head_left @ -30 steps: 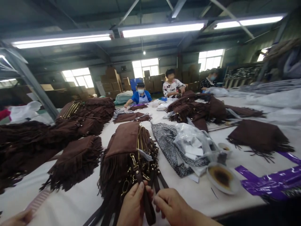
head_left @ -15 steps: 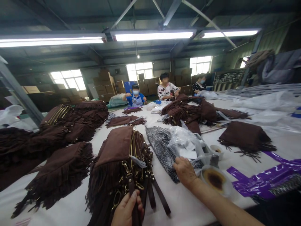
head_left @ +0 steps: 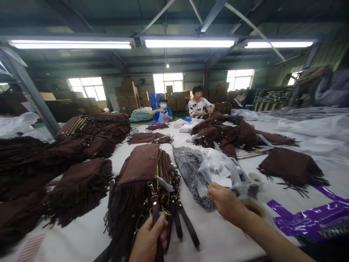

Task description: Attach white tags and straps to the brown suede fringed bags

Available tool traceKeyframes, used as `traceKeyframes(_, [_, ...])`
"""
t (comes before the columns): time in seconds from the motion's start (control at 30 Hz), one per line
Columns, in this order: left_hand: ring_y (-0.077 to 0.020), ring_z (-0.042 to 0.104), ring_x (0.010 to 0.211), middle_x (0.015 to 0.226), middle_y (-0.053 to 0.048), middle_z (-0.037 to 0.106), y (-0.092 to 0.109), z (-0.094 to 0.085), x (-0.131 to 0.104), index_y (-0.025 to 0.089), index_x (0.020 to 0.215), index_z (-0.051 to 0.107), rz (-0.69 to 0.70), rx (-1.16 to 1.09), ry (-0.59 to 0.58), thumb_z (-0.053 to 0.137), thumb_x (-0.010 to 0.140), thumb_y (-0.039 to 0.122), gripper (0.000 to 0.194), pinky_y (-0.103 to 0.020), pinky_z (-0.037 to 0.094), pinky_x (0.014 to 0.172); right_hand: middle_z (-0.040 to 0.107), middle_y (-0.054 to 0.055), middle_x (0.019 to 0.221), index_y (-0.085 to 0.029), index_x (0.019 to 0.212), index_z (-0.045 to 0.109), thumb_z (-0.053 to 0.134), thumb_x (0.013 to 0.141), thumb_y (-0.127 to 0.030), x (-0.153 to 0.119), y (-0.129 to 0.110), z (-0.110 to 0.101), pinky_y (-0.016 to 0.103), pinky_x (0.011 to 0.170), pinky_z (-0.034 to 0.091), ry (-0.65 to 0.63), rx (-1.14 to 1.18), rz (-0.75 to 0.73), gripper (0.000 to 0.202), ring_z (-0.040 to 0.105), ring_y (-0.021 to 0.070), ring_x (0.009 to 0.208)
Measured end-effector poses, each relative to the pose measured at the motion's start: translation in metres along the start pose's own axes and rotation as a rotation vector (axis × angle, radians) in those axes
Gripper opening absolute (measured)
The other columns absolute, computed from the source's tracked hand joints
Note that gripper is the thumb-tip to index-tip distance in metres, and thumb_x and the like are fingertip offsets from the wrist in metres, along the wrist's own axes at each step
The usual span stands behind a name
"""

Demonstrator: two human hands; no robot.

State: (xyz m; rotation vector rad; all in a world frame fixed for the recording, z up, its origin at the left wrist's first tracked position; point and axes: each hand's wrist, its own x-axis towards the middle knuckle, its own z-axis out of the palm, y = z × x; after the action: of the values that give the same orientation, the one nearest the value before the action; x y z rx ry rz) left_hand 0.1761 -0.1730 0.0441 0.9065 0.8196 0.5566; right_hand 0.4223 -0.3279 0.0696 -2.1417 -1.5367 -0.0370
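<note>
Closed round a brown strap [head_left: 155,209] with a gold clasp is my left hand [head_left: 152,234], low in the centre. The strap lies against a stack of brown fringed bags [head_left: 139,167] with gold zips and clasps. My right hand [head_left: 225,200] pinches a small whitish piece [head_left: 202,190] at the edge of a clear plastic bag [head_left: 218,167] holding white slips. Beneath that hand and bag lies a black-and-white patterned cloth [head_left: 188,171]. A round container of brown liquid [head_left: 253,208] stands beside my right wrist.
More brown bags are heaped at the left [head_left: 106,134] and back centre [head_left: 218,131]. One brown bag [head_left: 291,165] lies at the right, near purple plastic [head_left: 302,218]. A small cup [head_left: 255,178] stands beyond the container. Several people are across the table.
The view has shifted, so the table's things appear further right. A whitish piece now shows at my right fingertips. My left hand keeps its hold on the strap.
</note>
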Motion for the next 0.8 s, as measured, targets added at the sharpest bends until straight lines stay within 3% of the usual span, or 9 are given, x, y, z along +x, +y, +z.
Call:
traceKeyframes(0.1, [-0.0049, 0.038, 0.044, 0.059, 0.007, 0.049, 0.009, 0.007, -0.014, 0.014, 0.111, 0.062, 0.051, 0.037, -0.062, 0.085, 0.061, 0.047, 0.064, -0.019, 0.028, 0.042, 0.059, 0.001, 0.069, -0.020, 0.076, 0.059, 0.043, 0.094, -0.026, -0.002, -0.051, -0.016, 0.025, 0.063, 0.040, -0.276, 0.297, -0.072, 0.026, 0.055, 0.0146, 0.066])
traceKeyframes(0.17, [-0.0052, 0.038, 0.046, 0.057, 0.008, 0.046, 0.015, 0.010, -0.023, 0.012, 0.115, 0.062, 0.081, 0.042, -0.171, 0.084, 0.064, 0.045, 0.064, -0.019, 0.027, 0.045, 0.053, -0.003, 0.058, -0.020, 0.069, 0.057, 0.047, 0.092, -0.027, 0.003, -0.082, -0.021, 0.021, 0.054, 0.037, -0.493, 0.486, -0.082, 0.026, 0.050, 0.0111, 0.056])
traceKeyframes(0.23, [-0.0055, 0.038, 0.047, 0.057, 0.007, 0.046, 0.018, 0.009, -0.029, 0.011, 0.114, 0.063, 0.098, 0.041, -0.272, 0.083, 0.065, 0.045, 0.063, -0.020, 0.027, 0.047, 0.049, -0.005, 0.053, -0.019, 0.065, 0.056, 0.051, 0.090, -0.028, 0.013, -0.104, -0.020, 0.020, 0.048, 0.033, -0.611, 0.611, -0.088, 0.027, 0.045, 0.0090, 0.049])
traceKeyframes(0.33, [-0.0061, 0.038, 0.046, 0.054, 0.006, 0.047, 0.017, 0.001, -0.033, 0.011, 0.092, 0.066, 0.110, 0.056, -0.323, 0.082, 0.067, 0.043, 0.043, -0.021, 0.027, 0.047, 0.047, -0.006, 0.051, -0.018, 0.066, 0.057, 0.056, 0.087, -0.036, 0.031, -0.120, -0.006, 0.019, 0.044, 0.030, -0.622, 0.753, -0.069, 0.028, 0.042, 0.0078, 0.045])
traceKeyframes(0.43, [-0.0062, 0.037, 0.044, 0.051, 0.005, 0.046, 0.012, -0.007, -0.033, 0.014, 0.072, 0.059, 0.133, 0.040, -0.262, 0.080, 0.069, 0.041, 0.034, -0.022, 0.026, 0.045, 0.045, -0.007, 0.048, -0.018, 0.067, 0.055, 0.059, 0.084, -0.045, 0.040, -0.124, 0.015, 0.019, 0.042, 0.030, -0.502, 0.865, 0.054, 0.033, 0.040, 0.0074, 0.042])
traceKeyframes(0.5, [-0.0064, 0.036, 0.043, 0.049, 0.007, 0.044, 0.012, -0.010, -0.034, 0.015, 0.077, 0.061, 0.154, 0.005, -0.213, 0.080, 0.069, 0.042, 0.034, -0.022, 0.025, 0.044, 0.043, -0.008, 0.045, -0.019, 0.066, 0.052, 0.060, 0.083, -0.049, 0.038, -0.127, 0.027, 0.019, 0.041, 0.028, -0.501, 0.912, 0.123, 0.035, 0.037, 0.0067, 0.040])
traceKeyframes(0.67, [-0.0048, 0.040, 0.046, 0.073, 0.000, 0.061, 0.021, -0.011, -0.040, 0.014, 0.117, 0.062, 0.155, -0.083, -0.240, 0.084, 0.064, 0.042, 0.063, -0.021, 0.027, 0.045, 0.042, -0.009, 0.044, -0.018, 0.067, 0.052, 0.061, 0.080, -0.056, 0.029, -0.136, 0.031, 0.018, 0.039, 0.023, -0.739, 1.015, 0.092, 0.041, 0.034, 0.0052, 0.036])
traceKeyframes(0.8, [-0.0053, 0.038, 0.043, 0.057, 0.004, 0.052, 0.022, -0.015, -0.041, 0.010, 0.098, 0.067, 0.128, -0.031, -0.339, 0.082, 0.065, 0.045, 0.050, -0.022, 0.026, 0.046, 0.046, -0.007, 0.046, -0.017, 0.069, 0.056, 0.063, 0.079, -0.057, 0.040, -0.136, 0.023, 0.018, 0.040, 0.024, -0.740, 0.981, 0.077, 0.042, 0.038, 0.0061, 0.039])
